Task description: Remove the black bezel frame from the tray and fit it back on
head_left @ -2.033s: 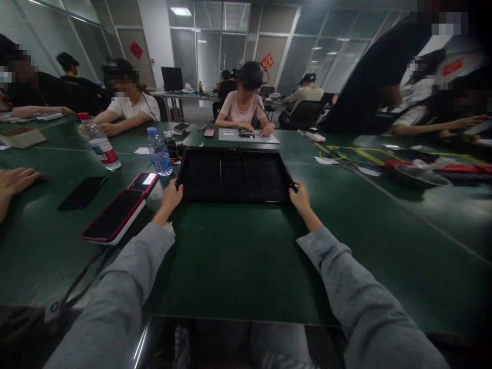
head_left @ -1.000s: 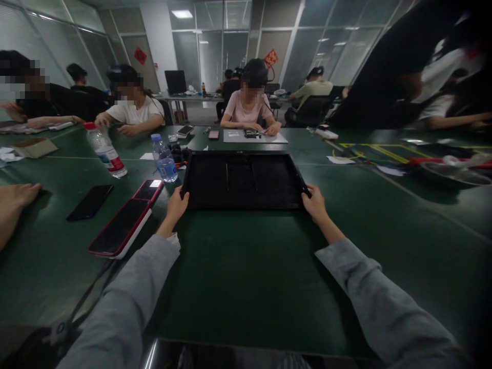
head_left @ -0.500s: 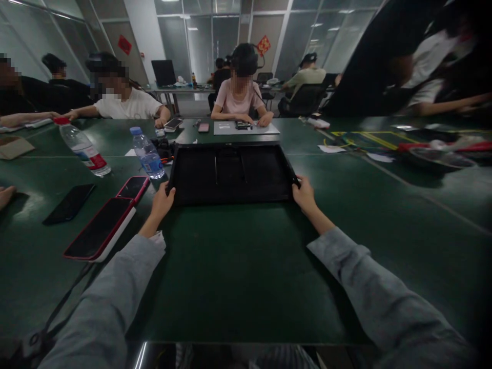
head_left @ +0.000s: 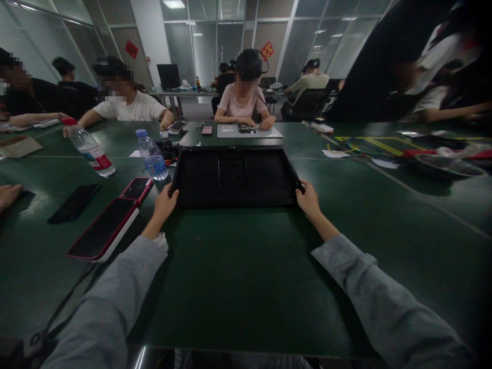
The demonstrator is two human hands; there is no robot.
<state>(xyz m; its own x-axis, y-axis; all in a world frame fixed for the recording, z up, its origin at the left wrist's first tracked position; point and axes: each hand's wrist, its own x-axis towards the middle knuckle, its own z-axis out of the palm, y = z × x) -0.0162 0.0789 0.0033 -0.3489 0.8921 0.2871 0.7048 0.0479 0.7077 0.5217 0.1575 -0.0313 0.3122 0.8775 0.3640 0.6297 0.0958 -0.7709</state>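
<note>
A wide black tray-like panel point(head_left: 234, 192) with a raised rim lies in front of me on the green table. Two thin, upright lines and a dark recess show in its middle; its exact kind is not clear. My left hand point(head_left: 166, 202) is closed round its near left corner, thumb on the rim. At the near right corner, my right hand point(head_left: 308, 201) grips the rim in the same way, with the fingers partly hidden behind the edge. Just left of the panel stands a clear water bottle with a blue cap point(head_left: 151, 156).
Left of my arm are a red-edged phone-like device point(head_left: 103, 228), a black phone point(head_left: 73, 203) and a red-capped bottle point(head_left: 90, 148). Cables point(head_left: 369, 146) and a dark bowl point(head_left: 448, 166) lie on the right. Across the table a person point(head_left: 246, 100) handles small parts on a grey mat point(head_left: 269, 132).
The whole view has shifted slightly, so everything appears a little lower and farther right. Both hands keep the same hold on the black panel.
</note>
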